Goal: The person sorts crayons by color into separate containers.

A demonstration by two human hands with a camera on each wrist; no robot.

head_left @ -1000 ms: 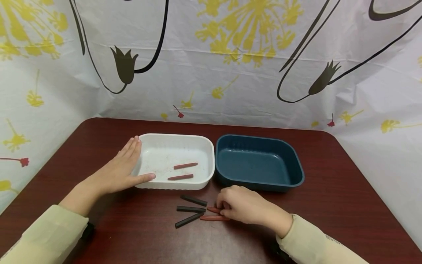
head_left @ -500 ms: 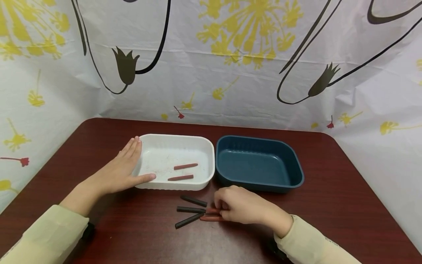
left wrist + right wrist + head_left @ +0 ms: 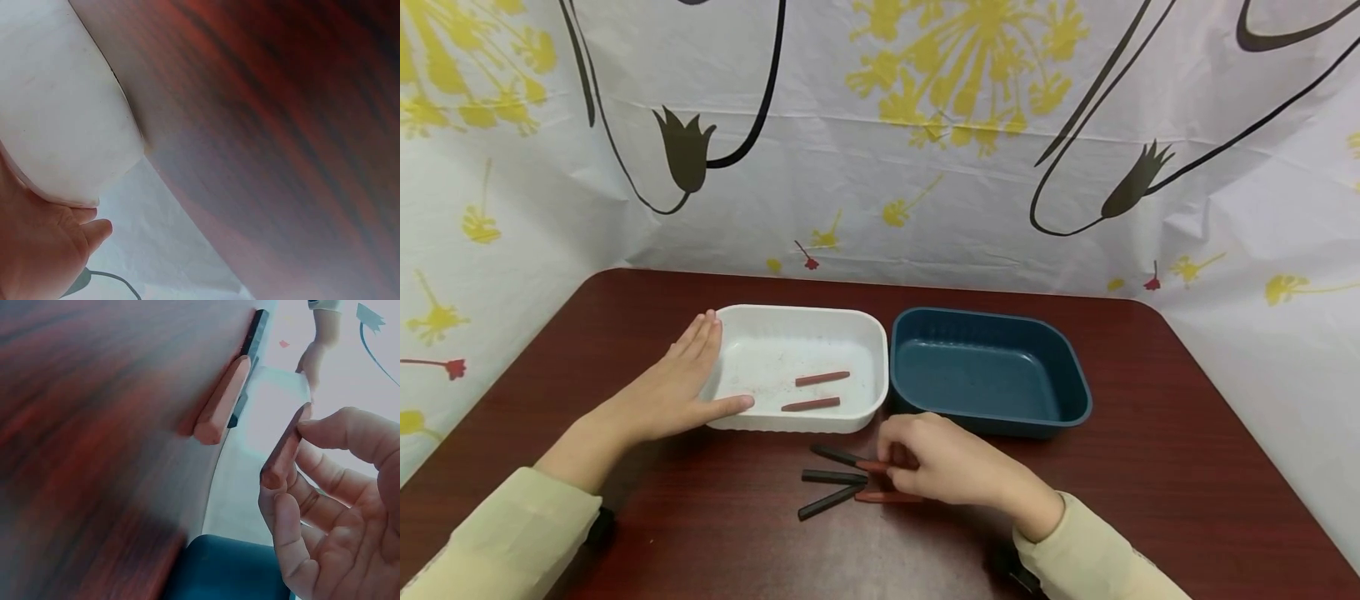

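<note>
My left hand [image 3: 677, 383] rests on the left end of the white tray [image 3: 805, 423], fingers straight along the rim and thumb over the front edge. Two red-brown crayons [image 3: 822, 378] lie inside that tray. With thumb and fingers my right hand [image 3: 955, 462] pinches another red-brown crayon [image 3: 284, 453], lifted off the table in the right wrist view. Below it, a second red-brown crayon [image 3: 887, 497] lies on the table. Several black crayons [image 3: 833, 477] are fanned out just left of the right hand, their right ends close together.
A dark blue tray [image 3: 992, 421] stands right beside the white one, toward the table's back. Behind the brown table [image 3: 737, 533] hangs a white flower-printed cloth [image 3: 820, 167], which also runs along both sides.
My right hand has picked up one red-brown crayon from the table and moved slightly up and left with it. The left hand and both trays stay put.
</note>
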